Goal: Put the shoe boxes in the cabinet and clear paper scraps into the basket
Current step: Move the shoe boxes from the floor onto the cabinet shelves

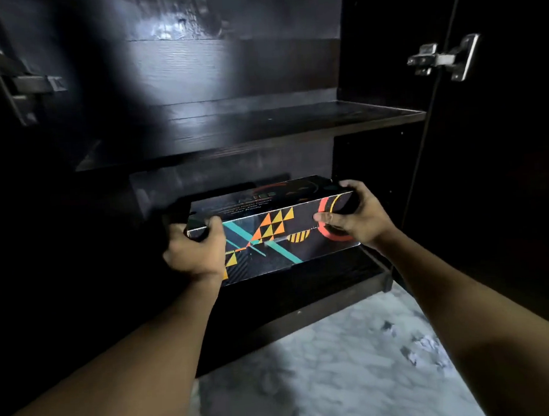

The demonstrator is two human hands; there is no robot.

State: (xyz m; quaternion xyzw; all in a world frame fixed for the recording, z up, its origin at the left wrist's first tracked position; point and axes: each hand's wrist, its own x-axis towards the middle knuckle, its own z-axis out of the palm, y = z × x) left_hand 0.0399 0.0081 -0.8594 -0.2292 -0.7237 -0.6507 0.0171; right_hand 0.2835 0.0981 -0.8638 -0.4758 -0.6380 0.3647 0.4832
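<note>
Holding one shoe box (274,236) at centre frame, both hands grip its ends.

- Left hand (195,252): curled round the left end of the box, thumb on the top edge; the other fingers are lost in shadow.
- Right hand (358,216): wrapped over the right end, thumb lying across the front face beside a red ring print.
- Shoe box: black, printed with teal stripes, orange-yellow triangles and a red ring. The long side faces the camera, and the left end sits lower in the frame than the right. It is in the lower compartment of the cabinet (378,172), under the shelf (263,126) and over the bottom board (348,267). Whether it rests on that board cannot be told.
- Cabinet: dark wood, doors open, with the shelf crossing mid-frame.
- Hinge (443,59): bright metal, upper right, on the open door.
- Second hinge (19,87): upper left, dim.
- Floor (321,378): pale, marbled, lower right of the frame.
- Grey bits (427,349): on the floor at lower right, too blurred to identify.
</note>
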